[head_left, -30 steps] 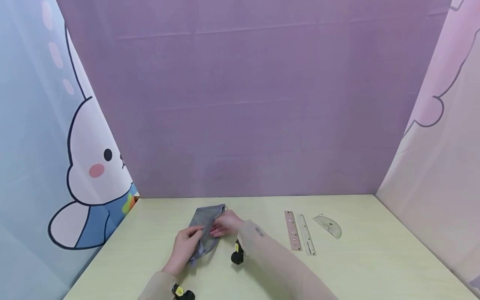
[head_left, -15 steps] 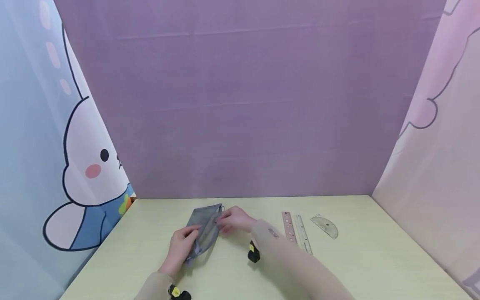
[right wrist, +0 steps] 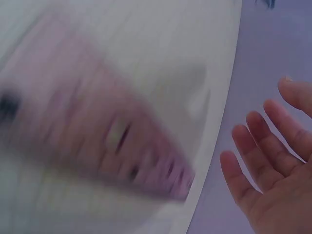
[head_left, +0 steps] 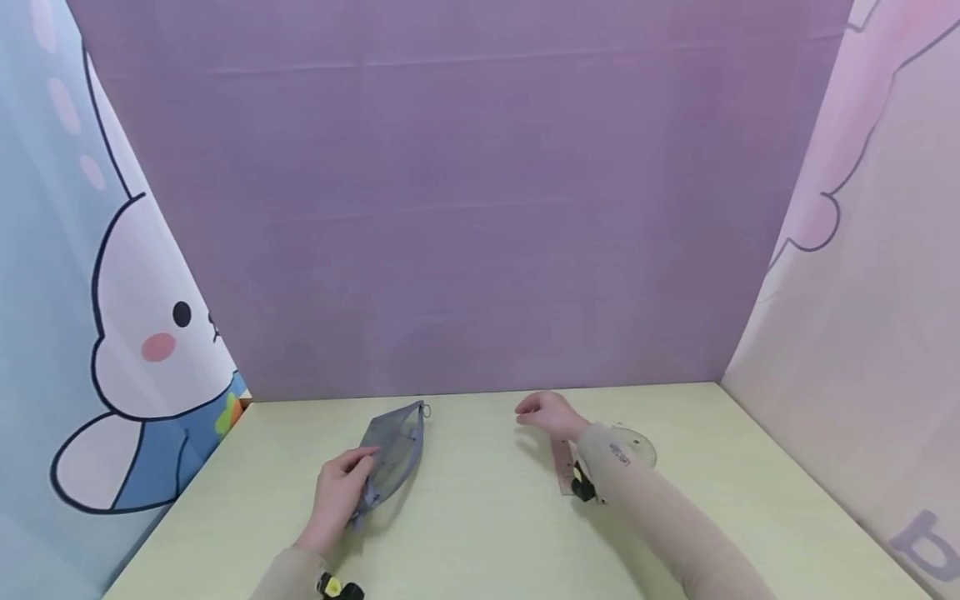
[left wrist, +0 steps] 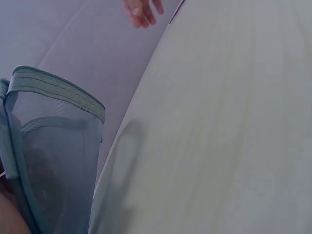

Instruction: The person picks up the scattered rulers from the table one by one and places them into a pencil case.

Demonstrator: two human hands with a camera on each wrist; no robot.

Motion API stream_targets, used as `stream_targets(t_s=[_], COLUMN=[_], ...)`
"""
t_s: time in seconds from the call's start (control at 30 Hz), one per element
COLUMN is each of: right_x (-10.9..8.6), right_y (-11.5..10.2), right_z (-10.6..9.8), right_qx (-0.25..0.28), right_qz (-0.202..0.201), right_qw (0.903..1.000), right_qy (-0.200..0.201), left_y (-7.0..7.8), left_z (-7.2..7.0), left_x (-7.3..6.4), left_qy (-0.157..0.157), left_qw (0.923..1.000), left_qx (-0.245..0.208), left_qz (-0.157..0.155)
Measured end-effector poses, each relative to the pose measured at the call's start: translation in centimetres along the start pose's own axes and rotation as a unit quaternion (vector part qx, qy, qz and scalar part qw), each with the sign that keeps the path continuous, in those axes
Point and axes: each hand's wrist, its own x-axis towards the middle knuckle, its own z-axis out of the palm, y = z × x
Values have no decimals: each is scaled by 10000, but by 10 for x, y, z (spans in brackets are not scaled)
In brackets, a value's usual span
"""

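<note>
A grey mesh zip pouch (head_left: pixel 392 467) stands tilted on the left part of the table, its zipped edge facing right and its mouth spread apart. My left hand (head_left: pixel 337 492) pinches its left side between thumb and fingers. In the left wrist view the see-through mesh (left wrist: pixel 61 156) and a stitched band show close up. My right hand (head_left: pixel 551 414) is over the far end of a pink ruler (head_left: pixel 562 471), holding nothing. Its fingers are spread and slightly bent in the right wrist view, beside the blurred pink ruler (right wrist: pixel 97 122).
A clear protractor (head_left: pixel 643 450) lies right of the pink ruler, partly covered by the right sleeve (head_left: pixel 660 500). That arm hides most of the clear ruler. A purple cloth (head_left: pixel 480 250) hangs behind the pale table (head_left: pixel 465 533), with printed curtains at both sides.
My right hand has left the pouch's edge and moved right to the pink ruler. My left hand keeps its pinch on the pouch, whose mouth now shows wider. The view has turned slightly right.
</note>
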Motion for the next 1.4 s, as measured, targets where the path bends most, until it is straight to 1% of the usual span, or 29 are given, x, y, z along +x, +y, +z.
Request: stream_targets(t_s=[0.1, 0.2, 0.33, 0.5, 0.63, 0.77, 0.87, 0.93, 1.0, 1.07, 1.17, 1.27, 1.33, 1.4], right_x=[-4, -8, -13, -16, -17, -19, -19, -20, -23, -25, -26, -26, -26, -26], right_y=[16, 30, 45, 56, 56, 55, 58, 58, 56, 54, 53, 54, 54, 53], right_z=[-13, -22, -29, -30, -30, -32, -34, -36, -37, -36, -34, -31, -30, -30], right_qx=[-239, -485, -774, -1200, -1414, -1463, -1469, -1510, -1593, -1768, -2181, -2561, -2671, -2706], right_qz=[244, 395, 425, 351, 330, 492, 676, 709, 760, 788, 842, 818, 799, 757], right_qw=[9993, 9979, 9961, 9922, 9894, 9879, 9857, 9834, 9798, 9756, 9665, 9581, 9557, 9553], right_qy=[158, 160, 54, -6, -22, -178, -479, -718, -938, -1041, -1060, -985, -944, -917], left_y=[-1, -2, -3, -5, -7, -11, -14, -15, -17, -18, -19, -20, -20, -20], left_z=[-1, -1, 1, 3, 3, 4, 4, 4, 4, 4, 5, 6, 6, 7], left_x=[0, 0, 1, 1, 1, 1, 2, 2, 2, 3, 4, 4, 4, 4], left_qy=[87, 124, 148, 48, -36, -108, -143, -142, -146, -147, -160, -174, -175, -171], left_qw=[9996, 9983, 9970, 9958, 9944, 9919, 9903, 9896, 9894, 9891, 9888, 9890, 9891, 9893], left_qx=[-232, -519, -646, -667, -710, -829, -953, -1001, -1006, -1013, -1026, -995, -976, -963], left_qz=[-101, -216, -405, -629, -781, -953, -1003, -1021, -1038, -1054, -1068, -1078, -1084, -1083])
